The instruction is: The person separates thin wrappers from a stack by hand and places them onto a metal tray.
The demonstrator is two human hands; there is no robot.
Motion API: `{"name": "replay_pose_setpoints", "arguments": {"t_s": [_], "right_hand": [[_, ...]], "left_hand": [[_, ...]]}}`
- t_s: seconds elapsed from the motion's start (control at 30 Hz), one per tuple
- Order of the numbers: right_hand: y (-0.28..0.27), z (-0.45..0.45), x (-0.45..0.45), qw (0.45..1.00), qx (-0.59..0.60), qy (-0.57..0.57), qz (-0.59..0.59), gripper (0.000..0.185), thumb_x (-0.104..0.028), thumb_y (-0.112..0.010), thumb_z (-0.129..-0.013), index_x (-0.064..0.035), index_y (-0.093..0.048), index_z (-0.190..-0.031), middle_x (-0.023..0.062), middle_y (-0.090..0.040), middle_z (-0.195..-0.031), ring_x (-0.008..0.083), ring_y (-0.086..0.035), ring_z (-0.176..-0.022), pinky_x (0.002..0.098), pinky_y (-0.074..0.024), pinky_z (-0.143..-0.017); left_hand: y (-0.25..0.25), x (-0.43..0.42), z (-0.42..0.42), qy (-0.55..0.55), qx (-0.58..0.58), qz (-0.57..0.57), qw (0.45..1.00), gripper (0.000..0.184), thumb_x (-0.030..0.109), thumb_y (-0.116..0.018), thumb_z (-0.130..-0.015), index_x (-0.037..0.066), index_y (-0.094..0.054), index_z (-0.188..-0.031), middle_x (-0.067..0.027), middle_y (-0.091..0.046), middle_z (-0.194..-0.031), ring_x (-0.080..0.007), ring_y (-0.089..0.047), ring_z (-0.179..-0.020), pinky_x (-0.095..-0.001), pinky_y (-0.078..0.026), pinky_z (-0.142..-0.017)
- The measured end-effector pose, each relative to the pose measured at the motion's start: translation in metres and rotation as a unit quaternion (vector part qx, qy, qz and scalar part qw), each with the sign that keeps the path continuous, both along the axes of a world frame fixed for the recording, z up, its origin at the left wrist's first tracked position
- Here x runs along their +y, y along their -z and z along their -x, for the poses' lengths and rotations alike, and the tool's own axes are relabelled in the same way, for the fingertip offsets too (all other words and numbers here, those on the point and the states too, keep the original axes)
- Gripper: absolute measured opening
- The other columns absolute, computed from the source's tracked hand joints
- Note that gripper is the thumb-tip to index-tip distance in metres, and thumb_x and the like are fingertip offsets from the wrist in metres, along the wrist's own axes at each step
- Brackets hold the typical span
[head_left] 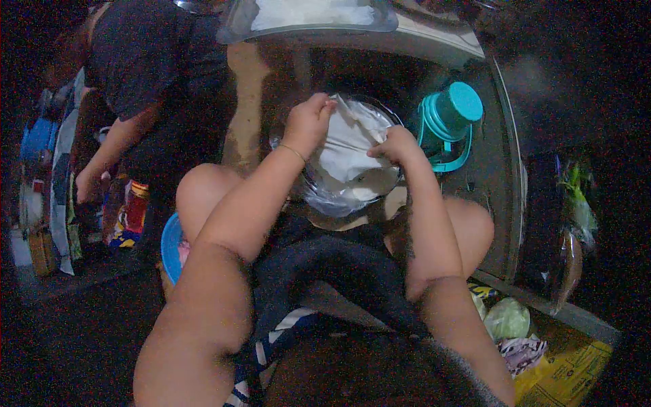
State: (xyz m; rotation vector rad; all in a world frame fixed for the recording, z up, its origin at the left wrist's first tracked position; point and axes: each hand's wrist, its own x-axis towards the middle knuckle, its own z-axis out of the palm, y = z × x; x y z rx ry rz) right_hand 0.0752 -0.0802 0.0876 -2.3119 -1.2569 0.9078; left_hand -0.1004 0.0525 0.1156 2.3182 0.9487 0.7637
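Observation:
A white cloth [351, 146] lies bunched and creased over a round, shiny bowl [385, 112] in front of my knees. My left hand [309, 125] pinches the cloth's upper left edge between thumb and fingers. On the other side, my right hand [397, 146] has its fingers closed on the cloth near the right rim. Some clear, plastic-like material [332, 202] shows along the bowl's lower edge. What lies beneath the cloth is hidden.
Turquoise buckets [456, 112] stand right of the bowl. A tray with white contents [308, 28] is at the top. Another person's arm [112, 149] reaches down at left. A blue basin [171, 247] sits by my left leg; a cabbage [507, 319] lies lower right.

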Motion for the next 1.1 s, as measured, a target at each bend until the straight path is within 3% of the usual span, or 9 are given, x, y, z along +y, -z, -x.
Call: {"name": "replay_pose_setpoints", "arguments": {"t_s": [0.13, 0.2, 0.23, 0.3, 0.4, 0.47, 0.57, 0.87, 1.1], "right_hand": [[-0.001, -0.002, -0.002, 1.0, 0.003, 0.011, 0.004, 0.042, -0.023, -0.084, -0.058, 0.0041, -0.067, -0.085, 0.0149, -0.068, -0.077, 0.0213, -0.065, -0.066, 0.0356, -0.0514, -0.063], [0.012, -0.005, -0.004, 0.984, 0.157, 0.031, -0.078, 0.042, -0.022, -0.082, -0.06, 0.0004, -0.067, -0.093, 0.0135, -0.068, -0.084, 0.0234, -0.066, -0.073, 0.0359, -0.0527, -0.068], [0.011, -0.003, -0.005, 0.964, 0.233, 0.04, -0.118, 0.043, -0.021, -0.08, -0.061, -0.0015, -0.067, -0.096, 0.0128, -0.069, -0.087, 0.0245, -0.066, -0.076, 0.0361, -0.0533, -0.07], [-0.001, 0.002, -0.005, 0.899, 0.375, 0.087, -0.21, 0.04, -0.014, -0.077, -0.065, -0.0022, -0.064, -0.101, 0.0101, -0.068, -0.086, 0.0213, -0.065, -0.075, 0.0338, -0.053, -0.068], [-0.022, 0.014, -0.007, 0.865, 0.407, 0.116, -0.271, 0.04, -0.006, -0.071, -0.07, -0.0029, -0.06, -0.108, 0.0084, -0.067, -0.091, 0.0204, -0.064, -0.078, 0.0336, -0.0519, -0.072], [-0.009, 0.016, -0.002, 0.88, 0.352, 0.108, -0.299, 0.04, -0.006, -0.071, -0.07, -0.003, -0.061, -0.108, 0.0088, -0.067, -0.093, 0.021, -0.064, -0.081, 0.0339, -0.0513, -0.076], [0.013, 0.019, 0.004, 0.891, 0.312, 0.115, -0.31, 0.039, -0.013, -0.069, -0.073, -0.0047, -0.06, -0.11, 0.0094, -0.066, -0.096, 0.0218, -0.063, -0.086, 0.0341, -0.0496, -0.081], [0.003, 0.05, 0.01, 0.795, 0.487, 0.175, -0.316, 0.053, -0.015, -0.076, -0.071, -0.0018, -0.053, -0.116, 0.0102, -0.064, -0.103, 0.0239, -0.062, -0.092, 0.0358, -0.0498, -0.081], [0.004, 0.034, 0.008, 0.789, 0.518, 0.103, -0.312, 0.064, 0.011, -0.068, -0.063, -0.0014, -0.049, -0.122, 0.0113, -0.062, -0.109, 0.026, -0.062, -0.099, 0.0389, -0.0499, -0.088]], "left_hand": [[0.002, 0.003, 0.0, -0.001, 0.029, -0.01, 1.0, 0.026, 0.03, -0.056, -0.089, 0.005, -0.06, -0.092, -0.0207, -0.063, -0.084, -0.0399, -0.061, -0.078, -0.0453, -0.049, -0.068], [0.002, 0.011, -0.001, -0.026, 0.076, 0.001, 0.997, 0.032, 0.032, -0.055, -0.09, 0.002, -0.061, -0.098, -0.0187, -0.066, -0.087, -0.0361, -0.064, -0.08, -0.0428, -0.051, -0.073], [-0.016, 0.008, -0.001, -0.008, -0.005, 0.208, 0.978, 0.034, 0.034, -0.055, -0.09, 0.002, -0.061, -0.098, -0.0171, -0.066, -0.09, -0.0346, -0.064, -0.083, -0.0432, -0.051, -0.075], [-0.05, 0.005, 0.001, 0.028, -0.162, 0.583, 0.795, 0.037, 0.037, -0.057, -0.09, 0.001, -0.061, -0.099, -0.014, -0.067, -0.097, -0.0317, -0.065, -0.091, -0.044, -0.051, -0.079], [-0.056, 0.003, 0.014, 0.172, -0.27, 0.672, 0.667, 0.047, 0.042, -0.057, -0.09, 0.0, -0.058, -0.11, -0.0087, -0.063, -0.11, -0.0249, -0.061, -0.103, -0.0432, -0.048, -0.09], [-0.055, -0.019, 0.019, 0.103, -0.145, 0.612, 0.771, 0.048, 0.037, -0.066, -0.084, 0.004, -0.057, -0.119, -0.0084, -0.063, -0.113, -0.024, -0.061, -0.099, -0.0385, -0.047, -0.09], [-0.019, -0.017, 0.008, 0.103, 0.114, 0.266, 0.952, 0.035, 0.013, -0.071, -0.074, 0.0, -0.063, -0.105, -0.0125, -0.068, -0.1, -0.0226, -0.064, -0.087, -0.0361, -0.05, -0.079], [0.032, -0.015, -0.008, 0.077, -0.1, 0.404, 0.906, 0.03, 0.024, -0.065, -0.083, 0.003, -0.064, -0.105, -0.0098, -0.069, -0.096, -0.0213, -0.065, -0.085, -0.0347, -0.051, -0.077], [0.008, -0.009, -0.008, 0.003, 0.046, 0.122, 0.991, 0.032, 0.033, -0.061, -0.086, 0.003, -0.066, -0.099, -0.0156, -0.068, -0.09, -0.0304, -0.065, -0.084, -0.0387, -0.05, -0.077]]}}
